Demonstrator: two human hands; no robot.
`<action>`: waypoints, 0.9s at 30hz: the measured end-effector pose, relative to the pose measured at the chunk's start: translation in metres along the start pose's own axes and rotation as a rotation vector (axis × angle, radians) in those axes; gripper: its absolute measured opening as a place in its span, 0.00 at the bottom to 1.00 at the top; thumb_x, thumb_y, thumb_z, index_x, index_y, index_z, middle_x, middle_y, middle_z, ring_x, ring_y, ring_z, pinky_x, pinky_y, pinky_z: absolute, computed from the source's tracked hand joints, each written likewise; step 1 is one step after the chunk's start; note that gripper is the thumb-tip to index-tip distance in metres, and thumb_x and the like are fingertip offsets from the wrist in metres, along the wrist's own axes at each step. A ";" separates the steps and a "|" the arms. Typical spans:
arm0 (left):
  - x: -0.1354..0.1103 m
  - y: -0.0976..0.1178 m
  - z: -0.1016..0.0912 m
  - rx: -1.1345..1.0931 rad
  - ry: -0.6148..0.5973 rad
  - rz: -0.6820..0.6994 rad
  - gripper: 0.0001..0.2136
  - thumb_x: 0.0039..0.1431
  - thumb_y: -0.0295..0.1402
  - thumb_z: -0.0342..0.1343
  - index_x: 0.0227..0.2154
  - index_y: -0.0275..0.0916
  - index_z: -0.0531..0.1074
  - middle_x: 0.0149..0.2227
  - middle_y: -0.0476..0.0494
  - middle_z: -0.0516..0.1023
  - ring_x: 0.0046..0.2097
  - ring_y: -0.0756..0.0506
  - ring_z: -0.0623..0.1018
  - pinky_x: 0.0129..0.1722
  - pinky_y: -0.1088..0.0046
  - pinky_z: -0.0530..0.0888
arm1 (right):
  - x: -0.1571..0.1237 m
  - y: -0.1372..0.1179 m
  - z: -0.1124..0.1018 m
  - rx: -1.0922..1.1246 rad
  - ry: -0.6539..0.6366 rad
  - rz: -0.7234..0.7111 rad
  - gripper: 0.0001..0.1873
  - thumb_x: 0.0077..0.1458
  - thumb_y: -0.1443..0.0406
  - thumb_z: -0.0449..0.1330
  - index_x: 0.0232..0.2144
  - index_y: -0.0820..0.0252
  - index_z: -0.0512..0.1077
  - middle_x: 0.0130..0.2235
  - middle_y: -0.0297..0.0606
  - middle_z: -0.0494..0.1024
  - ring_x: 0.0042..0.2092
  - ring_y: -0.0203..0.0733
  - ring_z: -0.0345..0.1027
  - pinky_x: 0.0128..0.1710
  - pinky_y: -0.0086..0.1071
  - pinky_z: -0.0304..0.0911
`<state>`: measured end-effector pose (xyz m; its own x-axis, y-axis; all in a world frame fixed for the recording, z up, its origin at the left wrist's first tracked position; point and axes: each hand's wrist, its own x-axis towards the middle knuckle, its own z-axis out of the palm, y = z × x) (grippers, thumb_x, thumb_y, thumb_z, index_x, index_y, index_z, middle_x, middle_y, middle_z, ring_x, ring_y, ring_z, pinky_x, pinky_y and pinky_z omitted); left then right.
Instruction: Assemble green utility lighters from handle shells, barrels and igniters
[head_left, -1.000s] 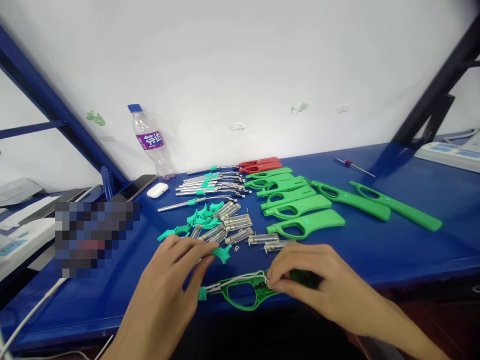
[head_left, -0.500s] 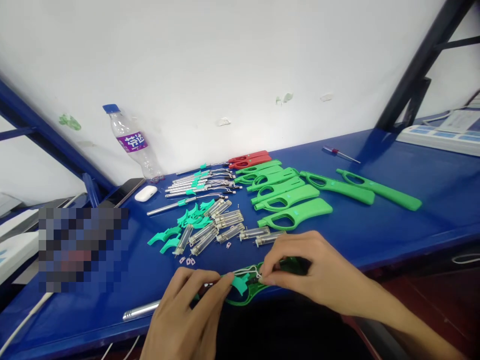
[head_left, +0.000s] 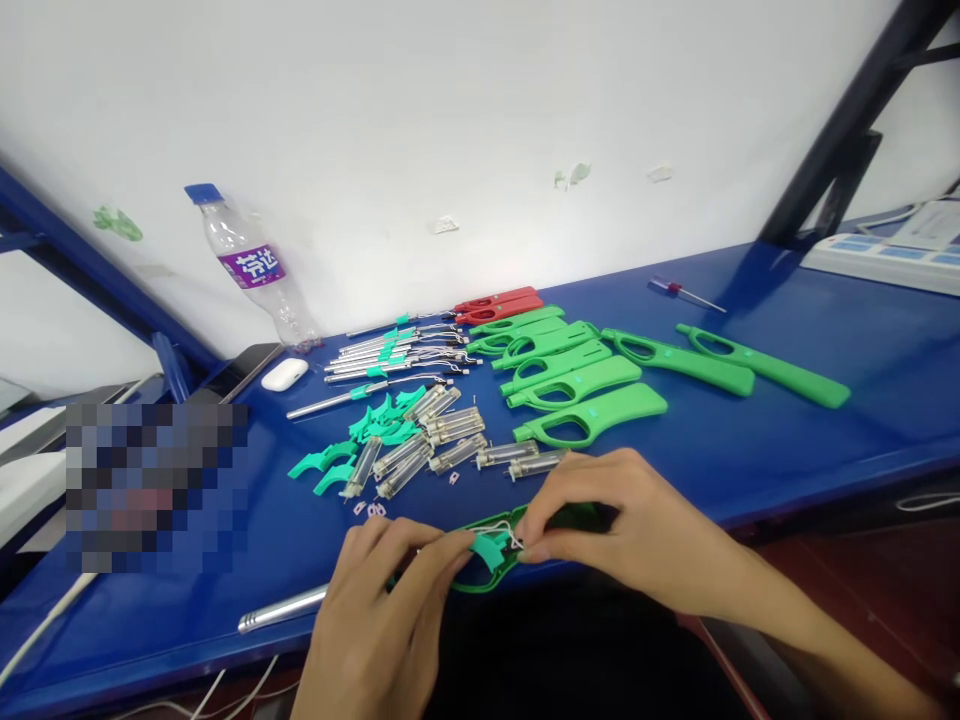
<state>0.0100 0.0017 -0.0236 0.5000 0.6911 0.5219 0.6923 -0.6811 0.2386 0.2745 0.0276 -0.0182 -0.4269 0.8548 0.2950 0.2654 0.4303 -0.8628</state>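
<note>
At the table's front edge my left hand (head_left: 379, 620) is closed around the front of a green lighter half-shell (head_left: 476, 586). From behind that hand a silver metal tube (head_left: 281, 608) sticks out to the left. Inside the shell sits a teal trigger (head_left: 491, 552), close to my left fingertips, with thin white wires (head_left: 496, 528) running above it. My right hand (head_left: 630, 520) pinches the wires' right end with thumb and forefinger, over the shell's handle; the exact spot gripped is hidden. Just beyond lie clear fuel tanks (head_left: 457, 454) and loose teal triggers (head_left: 386, 420).
Several green lighter shells (head_left: 600, 410) and red shells (head_left: 499, 304) lie behind my hands, beside silver tubes with wires (head_left: 375, 360). A screwdriver (head_left: 686, 293) rests at the back right. A plastic bottle (head_left: 255, 265) and white earphone case (head_left: 285, 374) stand at the left.
The camera view has shifted slightly. Both hands keep their holds on the shell and wires, and the right thumb and forefinger have shifted a little at the wire end.
</note>
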 end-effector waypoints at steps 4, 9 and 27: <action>-0.002 0.000 0.003 0.006 -0.006 -0.007 0.15 0.73 0.19 0.55 0.52 0.45 0.77 0.41 0.49 0.80 0.40 0.47 0.78 0.42 0.68 0.75 | 0.000 0.000 0.001 -0.001 0.009 0.000 0.06 0.61 0.68 0.75 0.33 0.52 0.84 0.35 0.24 0.88 0.37 0.34 0.80 0.42 0.25 0.69; -0.010 -0.005 0.005 0.027 -0.042 0.023 0.23 0.72 0.14 0.50 0.59 0.44 0.75 0.47 0.44 0.78 0.44 0.47 0.77 0.44 0.71 0.77 | 0.000 -0.003 0.001 -0.021 0.030 0.003 0.05 0.61 0.68 0.75 0.36 0.52 0.84 0.36 0.24 0.88 0.36 0.33 0.80 0.42 0.24 0.70; -0.002 -0.013 0.006 -0.098 -0.009 -0.004 0.21 0.72 0.14 0.51 0.55 0.46 0.76 0.46 0.45 0.78 0.46 0.47 0.78 0.43 0.73 0.78 | -0.002 -0.001 0.004 -0.113 0.024 -0.074 0.04 0.65 0.67 0.73 0.37 0.52 0.83 0.37 0.23 0.87 0.38 0.33 0.77 0.43 0.25 0.67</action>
<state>0.0035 0.0107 -0.0321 0.5026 0.6954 0.5136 0.6399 -0.6987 0.3198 0.2717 0.0240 -0.0199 -0.4281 0.8259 0.3669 0.3303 0.5209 -0.7871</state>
